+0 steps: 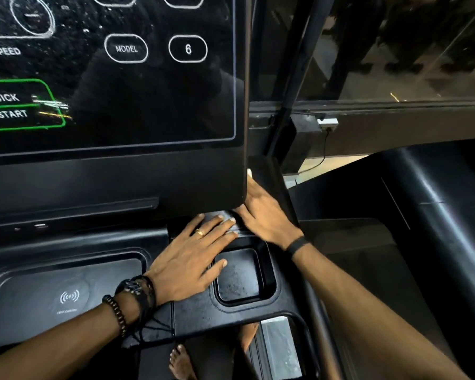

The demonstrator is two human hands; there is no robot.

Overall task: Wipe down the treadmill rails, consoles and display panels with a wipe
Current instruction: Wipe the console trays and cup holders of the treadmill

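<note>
Nearest, at 6 o'clock: a bare foot (179,363) on the dark deck, seen through the gap under the console tray (198,311). The tray's front edge curves across the lower frame.

On the tray at 8 o'clock, a shallow flat pad (66,294) with a wireless-charging mark and a raised lip all round. At 5 o'clock from centre, a square cup well (240,278), with steep walls and a dusty floor.

Left hand (192,259) lies flat across the ridge between pad and well, fingers straight and spread, tips pressing a pale wipe (226,218); its thumb hangs over the well's rim. A ring is on one finger, with bracelets at the wrist.

Right hand (263,215) is just beside it at 3 o'clock, fingers extended onto the same wipe, and wears a dark wristband. The wipe sits in the narrow slot under the lower right corner of the display panel (121,78); most of it is hidden, so its extent is unclear.

The panel's right edge runs vertically at 12 o'clock. A broad dark rail (428,204) sweeps away at 2 o'clock, with open floor between them.
</note>
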